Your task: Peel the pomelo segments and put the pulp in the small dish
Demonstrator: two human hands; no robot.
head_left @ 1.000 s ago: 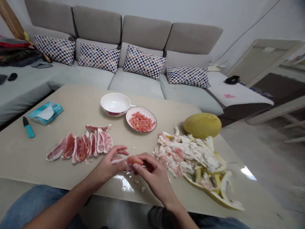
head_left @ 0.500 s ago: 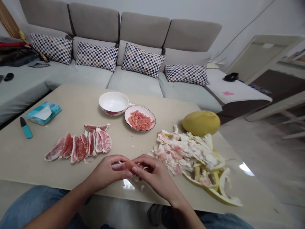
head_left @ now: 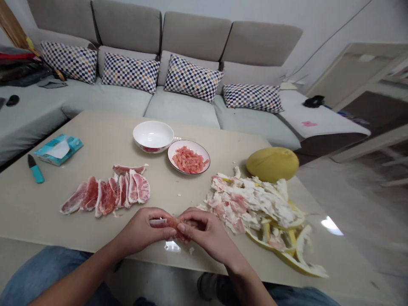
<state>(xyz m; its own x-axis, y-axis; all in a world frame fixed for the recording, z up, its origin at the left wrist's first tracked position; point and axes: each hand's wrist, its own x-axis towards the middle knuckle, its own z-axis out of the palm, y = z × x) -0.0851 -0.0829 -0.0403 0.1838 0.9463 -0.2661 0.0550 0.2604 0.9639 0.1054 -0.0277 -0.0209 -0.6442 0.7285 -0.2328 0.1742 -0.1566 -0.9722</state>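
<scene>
Between both hands, over the near edge of the table, is a pomelo segment (head_left: 172, 222) with pinkish-orange flesh and pale membrane. My left hand (head_left: 145, 229) is closed round its left end. The fingers of my right hand (head_left: 204, 231) pinch its right end, partly hiding it. To the left lies a row of pomelo segments (head_left: 110, 195), their white membrane still on. Peeled pink pulp (head_left: 189, 160) sits in a dark-rimmed plate (head_left: 204, 169) farther back. To the right is a heap of torn white membrane and pith (head_left: 251, 199) on yellow rind (head_left: 293, 260).
A white bowl (head_left: 153, 135) stands beside the plate. A whole yellow pomelo (head_left: 272, 164) rests behind the peel heap. At the left are a teal-handled knife (head_left: 36, 171) and a blue tissue pack (head_left: 59, 148). A grey sofa (head_left: 181, 112) runs behind the table.
My right fingers have shifted slightly on the segment, and more of its orange flesh shows between the hands. The view has moved a little; the other things lie as before.
</scene>
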